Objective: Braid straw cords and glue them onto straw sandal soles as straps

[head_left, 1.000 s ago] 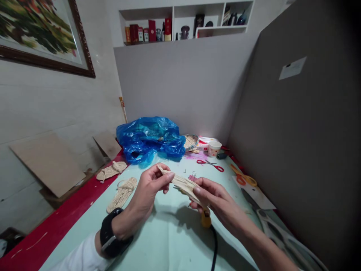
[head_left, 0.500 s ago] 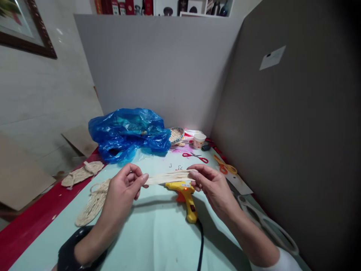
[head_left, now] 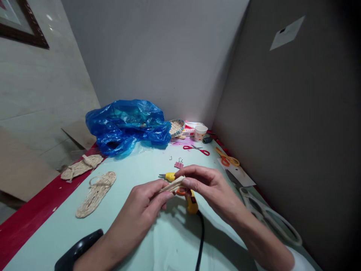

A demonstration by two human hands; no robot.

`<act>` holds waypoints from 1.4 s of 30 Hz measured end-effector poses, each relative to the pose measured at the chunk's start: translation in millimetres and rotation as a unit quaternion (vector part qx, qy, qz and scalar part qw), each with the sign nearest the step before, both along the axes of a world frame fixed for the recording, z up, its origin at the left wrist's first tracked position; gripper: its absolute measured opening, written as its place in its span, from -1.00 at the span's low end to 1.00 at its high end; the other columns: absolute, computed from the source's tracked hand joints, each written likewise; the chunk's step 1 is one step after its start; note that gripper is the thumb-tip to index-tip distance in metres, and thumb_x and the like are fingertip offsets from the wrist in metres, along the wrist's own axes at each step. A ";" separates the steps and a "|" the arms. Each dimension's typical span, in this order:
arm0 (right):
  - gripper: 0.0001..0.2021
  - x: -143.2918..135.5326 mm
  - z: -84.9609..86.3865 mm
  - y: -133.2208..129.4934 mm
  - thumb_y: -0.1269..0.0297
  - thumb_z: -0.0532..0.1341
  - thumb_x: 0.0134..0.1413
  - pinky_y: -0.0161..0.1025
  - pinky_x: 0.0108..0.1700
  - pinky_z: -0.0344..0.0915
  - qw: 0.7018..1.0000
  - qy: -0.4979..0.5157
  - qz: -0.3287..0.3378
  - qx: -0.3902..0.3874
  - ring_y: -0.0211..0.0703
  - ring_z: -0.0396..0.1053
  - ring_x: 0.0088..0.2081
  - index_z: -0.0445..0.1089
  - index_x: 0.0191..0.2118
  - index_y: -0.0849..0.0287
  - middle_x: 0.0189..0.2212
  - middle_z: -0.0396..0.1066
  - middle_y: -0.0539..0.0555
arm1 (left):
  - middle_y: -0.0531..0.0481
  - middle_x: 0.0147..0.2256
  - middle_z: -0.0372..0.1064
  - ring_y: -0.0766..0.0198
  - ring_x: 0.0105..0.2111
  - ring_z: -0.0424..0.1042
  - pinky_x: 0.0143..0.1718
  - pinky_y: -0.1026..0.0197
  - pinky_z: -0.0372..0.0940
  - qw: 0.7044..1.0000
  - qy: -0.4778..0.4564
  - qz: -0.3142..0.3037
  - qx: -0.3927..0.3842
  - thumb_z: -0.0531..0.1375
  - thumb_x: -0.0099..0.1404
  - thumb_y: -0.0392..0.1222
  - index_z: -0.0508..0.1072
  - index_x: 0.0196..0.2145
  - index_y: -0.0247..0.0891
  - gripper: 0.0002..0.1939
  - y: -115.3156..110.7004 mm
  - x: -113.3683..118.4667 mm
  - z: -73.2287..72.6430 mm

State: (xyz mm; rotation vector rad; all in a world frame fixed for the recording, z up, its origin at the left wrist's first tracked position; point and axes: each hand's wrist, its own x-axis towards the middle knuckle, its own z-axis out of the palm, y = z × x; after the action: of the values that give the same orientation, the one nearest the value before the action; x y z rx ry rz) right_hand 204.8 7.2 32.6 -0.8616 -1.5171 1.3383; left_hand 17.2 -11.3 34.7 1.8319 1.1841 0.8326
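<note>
A pale strip of straw-like material (head_left: 172, 185) is pinched between my two hands, its length partly hidden by the fingers. My left hand (head_left: 148, 199) is closed on its lower left end, thumb on top. At the upper right end my right hand (head_left: 201, 182) grips it between thumb and fingers. Beneath the hands a yellow glue gun (head_left: 192, 203) lies on the table, mostly covered, its nozzle pointing left and its black cord running toward me. Beyond it sits a pink binder clip (head_left: 178, 165).
Two woven slippers (head_left: 97, 194) lie left. A blue plastic bag (head_left: 128, 128), a woven basket (head_left: 177, 128) and a paper cup (head_left: 200, 133) stand at the back. Red scissors (head_left: 196, 149), orange scissors (head_left: 227, 157) and large grey-handled scissors (head_left: 267, 216) lie right, near the grey partition (head_left: 282, 113).
My hands have come closer together, and the strip, stretched level before, is now tilted and gathered between them. The view has tipped downward, and the pink clip now shows.
</note>
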 end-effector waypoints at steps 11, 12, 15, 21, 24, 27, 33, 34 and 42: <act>-0.86 5.3 4.1 -1.1 0.23 0.27 0.14 -0.33 -0.39 0.29 0.998 -0.040 -0.012 0.045 -0.29 0.32 -0.45 0.52 -0.23 0.14 -0.42 0.44 0.00 | 0.08 -0.60 0.31 0.51 -0.70 0.07 -0.63 0.38 -0.06 0.941 -0.194 -0.070 -0.269 0.13 0.33 0.00 0.50 -0.34 -0.28 -0.70 6.8 -8.2 -3.4; -0.87 5.0 3.6 -0.6 0.23 0.26 0.14 -0.34 -0.42 0.26 0.998 -0.041 -0.018 0.041 -0.30 0.29 -0.48 0.51 -0.26 0.15 -0.47 0.42 -0.01 | 0.08 -0.60 0.32 0.51 -0.70 0.07 -0.63 0.39 -0.07 0.929 -0.213 -0.072 -0.293 0.12 0.34 0.01 0.48 -0.32 -0.26 -0.71 6.4 -8.4 -4.6; -0.87 5.0 2.3 1.5 0.25 0.25 0.15 -0.36 -0.46 0.20 0.997 -0.050 -0.037 0.041 -0.32 0.24 -0.52 0.47 -0.37 0.16 -0.54 0.37 -0.04 | 0.08 -0.60 0.36 0.49 -0.71 0.12 -0.64 0.41 -0.05 0.914 -0.242 -0.062 -0.319 0.11 0.35 0.01 0.41 -0.26 -0.21 -0.76 5.1 -10.2 -7.1; -0.84 -0.5 -1.5 -0.6 0.27 0.20 0.20 -0.35 -0.42 0.17 0.985 -0.132 -0.048 0.097 -0.29 0.26 -0.47 0.39 -0.40 0.15 -0.50 0.35 -0.05 | 0.04 -0.45 0.43 0.32 -0.48 0.35 -0.42 0.33 0.22 0.976 -0.120 -0.032 -0.181 0.12 0.32 0.05 0.37 -0.23 -0.16 -0.76 2.7 -8.0 -5.6; -0.83 -11.0 -12.5 -7.7 0.30 0.14 0.26 -0.32 -0.35 0.18 0.948 -0.228 -0.047 0.218 -0.27 0.27 -0.43 0.34 -0.38 0.17 -0.45 0.37 -0.01 | 0.05 -0.43 0.38 0.29 -0.46 0.35 -0.40 0.29 0.23 0.996 -0.011 -0.045 -0.082 0.06 0.35 0.03 0.38 -0.28 -0.16 -0.76 -0.5 -4.4 -9.3; -0.77 -20.4 -27.3 -14.5 0.33 0.01 0.33 -0.30 -0.48 0.05 0.882 -0.328 -0.088 0.328 -0.27 0.14 -0.52 0.27 -0.38 0.18 -0.48 0.30 0.01 | 0.01 -0.41 0.38 0.24 -0.42 0.36 -0.36 0.27 0.25 0.997 0.051 -0.054 -0.032 -0.03 0.39 0.00 0.37 -0.39 -0.17 -0.69 -4.8 -5.1 -17.1; -0.72 -21.9 -28.9 -19.4 0.37 -0.07 0.30 -0.21 -0.54 -0.09 0.786 -0.394 -0.113 0.463 -0.22 0.02 -0.57 0.27 -0.41 0.19 -0.53 0.25 0.03 | -0.04 -0.33 0.44 0.11 -0.28 0.41 -0.24 0.24 0.34 0.996 -0.020 -0.022 -0.083 0.11 0.25 0.10 0.49 -0.36 -0.10 -0.72 -6.4 -12.7 -24.8; -0.71 -21.2 -26.5 -19.1 0.36 -0.06 0.31 -0.21 -0.54 -0.08 0.784 -0.388 -0.114 0.471 -0.22 0.03 -0.58 0.27 -0.43 0.19 -0.55 0.25 0.03 | -0.03 -0.36 0.44 0.13 -0.33 0.40 -0.27 0.24 0.34 0.994 -0.033 -0.035 -0.100 0.12 0.23 0.11 0.49 -0.38 -0.10 -0.72 -5.4 -12.7 -23.6; -0.68 -20.4 -26.1 -12.7 0.26 -0.04 0.34 -0.24 -0.55 -0.09 0.810 -0.346 -0.126 0.457 -0.27 0.12 -0.60 0.23 -0.46 0.15 -0.59 0.26 -0.03 | 0.01 -0.49 0.38 0.19 -0.45 0.32 -0.40 0.29 0.26 0.993 -0.032 -0.092 -0.065 0.17 0.23 0.03 0.44 -0.47 -0.14 -0.76 5.1 -11.4 -17.4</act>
State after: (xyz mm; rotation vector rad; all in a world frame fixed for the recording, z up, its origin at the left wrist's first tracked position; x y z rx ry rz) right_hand 184.5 -5.5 6.5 -0.8669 -2.1898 -0.0503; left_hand 5.8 -6.1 17.3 1.7630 0.9890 0.6881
